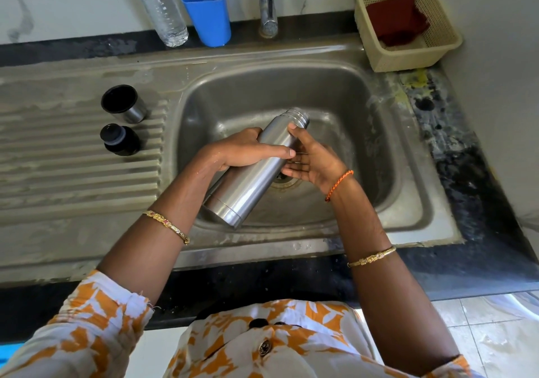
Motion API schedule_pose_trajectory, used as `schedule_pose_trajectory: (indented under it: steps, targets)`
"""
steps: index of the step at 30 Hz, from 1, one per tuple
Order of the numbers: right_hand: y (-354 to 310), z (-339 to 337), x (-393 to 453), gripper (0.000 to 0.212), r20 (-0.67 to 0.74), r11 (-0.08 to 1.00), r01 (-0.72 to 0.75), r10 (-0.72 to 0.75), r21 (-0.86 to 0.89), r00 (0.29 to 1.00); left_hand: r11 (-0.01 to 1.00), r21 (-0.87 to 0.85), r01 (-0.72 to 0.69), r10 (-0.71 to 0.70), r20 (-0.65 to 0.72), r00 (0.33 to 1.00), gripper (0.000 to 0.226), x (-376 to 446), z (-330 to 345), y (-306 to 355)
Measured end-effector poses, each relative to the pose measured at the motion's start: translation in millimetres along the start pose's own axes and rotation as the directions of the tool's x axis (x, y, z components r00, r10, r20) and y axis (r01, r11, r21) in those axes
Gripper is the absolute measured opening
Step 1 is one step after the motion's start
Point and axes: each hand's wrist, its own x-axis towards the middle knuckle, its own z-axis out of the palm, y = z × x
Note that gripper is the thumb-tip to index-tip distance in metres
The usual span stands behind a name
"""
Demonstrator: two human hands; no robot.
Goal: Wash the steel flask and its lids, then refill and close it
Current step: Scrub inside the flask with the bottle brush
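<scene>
Centrally, above the sink basin (335, 91), you hold the open steel flask (253, 173) slanted, its threaded mouth toward 1 o'clock and its base toward 7 o'clock over the basin's near rim. Your left hand (248, 150) wraps the upper body, thumb laid along the top of the wall. Your right hand (315, 161) meets the flask from 3 o'clock just below the shoulder, fingers fairly straight and lying against the metal, thumb near the neck; how firmly it presses cannot be told. The cup lid (124, 104) and the black stopper (120, 139) stand on the draining board (58, 173) at 9 o'clock, well apart from the flask. The tap (268, 4) rises at 12 o'clock; no stream is visible. Judged by its look, the flask is rigid, probably light while empty, and slippery when wet: grip the cylindrical mid-body with a full wrap, not the narrow threaded neck.
</scene>
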Motion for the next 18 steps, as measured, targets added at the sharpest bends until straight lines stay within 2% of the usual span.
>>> schedule_pose_trajectory:
  steps: [3,10,15,18]
  targets:
    - [-0.3,-2.3,1.0,0.058,-0.005,1.000,0.005,-0.005,-0.001,1.000,1.000,-0.004,-0.003,0.003,0.002,1.000,0.052,0.4,0.6,2.6]
    - [-1.1,-3.0,3.7,0.043,-0.003,1.000,0.006,-0.006,0.004,1.000,1.000,0.016,0.008,-0.008,0.025,1.000,0.060,1.0,-1.9,3.9]
    - [1.1,0.2,5.2,0.058,0.004,1.000,-0.018,0.018,0.002,1.000,0.998,0.055,0.016,-0.020,0.071,0.997,0.067,2.9,-6.2,3.8]
    - [2.1,0.5,5.6,0.059,0.012,1.000,-0.026,0.026,0.016,1.000,0.998,0.052,0.018,-0.022,0.088,0.996,0.073,2.3,-6.6,3.6]
